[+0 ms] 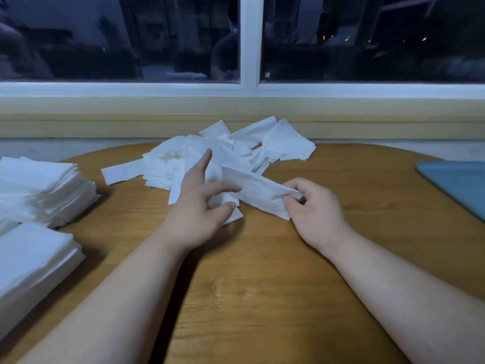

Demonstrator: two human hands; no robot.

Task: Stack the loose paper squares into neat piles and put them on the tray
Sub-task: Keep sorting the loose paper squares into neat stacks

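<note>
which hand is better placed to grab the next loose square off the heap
Left, probably. The left hand lies with fingers spread over the loose heap and seems to grip nothing, while the right hand is busy pinching one paper square by its corner.

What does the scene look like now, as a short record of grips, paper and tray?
loose heap: unsorted white squares, back-centre of table
left grip: fingers spread, over the heap's near edge
right grip: pinches one paper square, lifted
stacked piles: two, table's left side
tray: blue, far right, partly out of frame
</note>
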